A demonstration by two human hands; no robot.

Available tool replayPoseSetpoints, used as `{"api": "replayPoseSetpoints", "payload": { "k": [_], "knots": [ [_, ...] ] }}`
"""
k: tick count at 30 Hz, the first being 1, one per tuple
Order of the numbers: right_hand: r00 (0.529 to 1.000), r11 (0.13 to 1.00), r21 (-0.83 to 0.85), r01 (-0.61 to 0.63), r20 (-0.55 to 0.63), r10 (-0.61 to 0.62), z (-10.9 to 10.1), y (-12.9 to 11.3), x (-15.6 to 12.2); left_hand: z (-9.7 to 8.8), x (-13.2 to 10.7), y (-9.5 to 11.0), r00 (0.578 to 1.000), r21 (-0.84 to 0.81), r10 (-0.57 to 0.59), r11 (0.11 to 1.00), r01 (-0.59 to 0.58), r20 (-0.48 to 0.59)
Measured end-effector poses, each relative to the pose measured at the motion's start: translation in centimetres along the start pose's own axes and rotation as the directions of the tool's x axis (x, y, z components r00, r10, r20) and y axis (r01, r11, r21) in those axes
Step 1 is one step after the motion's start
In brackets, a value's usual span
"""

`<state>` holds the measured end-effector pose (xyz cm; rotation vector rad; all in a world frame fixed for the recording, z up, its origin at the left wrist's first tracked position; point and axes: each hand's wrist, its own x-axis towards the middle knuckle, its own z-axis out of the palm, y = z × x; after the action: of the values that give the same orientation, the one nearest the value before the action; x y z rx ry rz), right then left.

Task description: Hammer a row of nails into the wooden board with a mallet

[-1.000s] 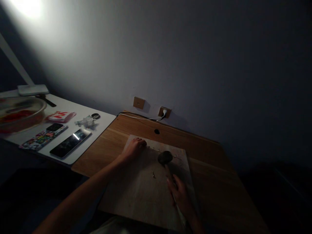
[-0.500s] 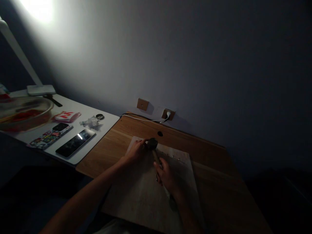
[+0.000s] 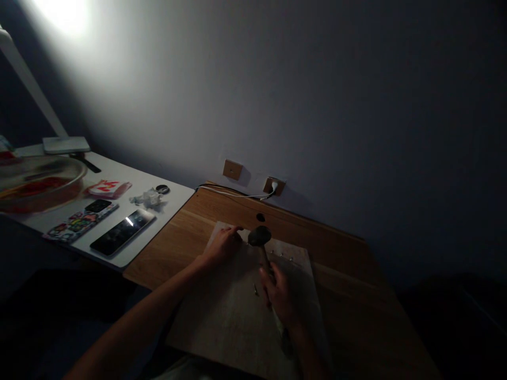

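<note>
My right hand (image 3: pixel 277 289) is wrapped round the handle of a mallet (image 3: pixel 260 236) with a dark, thick head. The mallet head is over the upper part of a pale wooden board (image 3: pixel 229 327). To the left of the head, my left hand (image 3: pixel 224 245) rests at the board's upper left, with fingers bent together; dim light hides whatever is between the tips. A tiny bright piece shows between that hand and the mallet head. Small nail-like pieces (image 3: pixel 281 254) stand in a row along the board's upper right. One brassy piece (image 3: pixel 255 289) lies mid-board, left of my right hand.
The board lies on a wooden desk (image 3: pixel 356 295) against the wall. A white table (image 3: pixel 130 253) at left holds a phone (image 3: pixel 122 232), a patterned case (image 3: pixel 81 221), crumpled plastic (image 3: pixel 148 198), a red-and-white packet (image 3: pixel 109 188), a clear bowl (image 3: pixel 75 182) and a lamp (image 3: pixel 34 87). A plugged socket (image 3: pixel 274 186) is behind.
The mallet and my right hand have shifted right, away from my left fingers. The brassy piece on the board is now uncovered. My left hand has hardly moved.
</note>
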<state>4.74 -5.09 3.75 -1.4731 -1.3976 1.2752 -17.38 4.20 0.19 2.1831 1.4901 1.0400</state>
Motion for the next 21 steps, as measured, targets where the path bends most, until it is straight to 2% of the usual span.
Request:
{"api": "replayPoseSetpoints", "payload": {
  "k": [2, 4, 5, 7, 8, 9, 11, 13, 15, 16, 17, 18, 19, 21],
  "knots": [
    [1.0, 1.0, -0.019, -0.004, -0.003, 0.004, -1.3, 0.6, -1.0, -0.4, -0.4, 0.8, 0.996, 0.095, 0.092, 0.991, -0.091, -0.007],
    [0.999, 0.999, -0.04, -0.036, -0.004, 0.036, -2.6, 1.3, -2.1, -0.9, -1.2, 2.3, 0.954, 0.178, 0.29, 0.938, -0.298, 0.07],
    [0.998, 0.997, -0.045, -0.055, -0.01, 0.055, -3.2, 1.7, -2.7, -1.1, -1.9, 3.2, 0.9, 0.192, 0.412, 0.88, -0.434, 0.142],
    [0.996, 0.995, -0.052, -0.086, -0.031, 0.084, -3.9, 2.5, -3.6, -1.1, -3.5, 5.4, 0.722, 0.142, 0.624, 0.719, -0.68, 0.3],
    [0.994, 0.993, -0.054, -0.101, -0.043, 0.098, -4.1, 2.9, -3.9, -1.0, -4.3, 6.5, 0.645, 0.129, 0.685, 0.645, -0.753, 0.338],
    [0.992, 0.992, -0.054, -0.115, -0.053, 0.113, -4.2, 3.1, -4.2, -0.8, -5.1, 7.5, 0.594, 0.138, 0.717, 0.589, -0.796, 0.363],
    [0.988, 0.989, -0.05, -0.142, -0.07, 0.138, -4.1, 3.5, -4.6, -0.2, -6.4, 9.0, 0.559, 0.189, 0.725, 0.532, -0.825, 0.402],
    [0.981, 0.985, -0.035, -0.168, -0.1, 0.164, -3.8, 3.7, -4.8, 0.1, -6.9, 9.6, 0.557, 0.217, 0.715, 0.517, -0.828, 0.422],
    [0.974, 0.982, -0.019, -0.189, -0.132, 0.185, -3.6, 3.7, -4.8, -0.1, -6.5, 9.1, 0.566, 0.201, 0.711, 0.535, -0.821, 0.418],
    [0.971, 0.981, -0.013, -0.194, -0.142, 0.191, -3.6, 3.7, -4.8, -0.3, -6.0, 8.5, 0.584, 0.18, 0.705, 0.564, -0.806, 0.402],
    [0.971, 0.981, -0.008, -0.196, -0.143, 0.193, -3.5, 3.6, -4.8, -0.7, -5.4, 7.7, 0.623, 0.152, 0.687, 0.618, -0.772, 0.374],
    [0.972, 0.981, -0.004, -0.195, -0.138, 0.193, -3.5, 3.6, -4.8, -1.1, -4.8, 6.7, 0.681, 0.115, 0.651, 0.689, -0.715, 0.334],
    [0.973, 0.981, 0.003, -0.192, -0.13, 0.19, -3.6, 3.7, -4.7, -1.6, -4.0, 5.6, 0.764, 0.075, 0.581, 0.78, -0.621, 0.281],
    [0.977, 0.982, 0.016, -0.186, -0.108, 0.186, -3.6, 3.8, -4.7, -2.3, -2.6, 3.2, 0.927, -0.038, 0.341, 0.94, -0.339, 0.155]
  ]
}}
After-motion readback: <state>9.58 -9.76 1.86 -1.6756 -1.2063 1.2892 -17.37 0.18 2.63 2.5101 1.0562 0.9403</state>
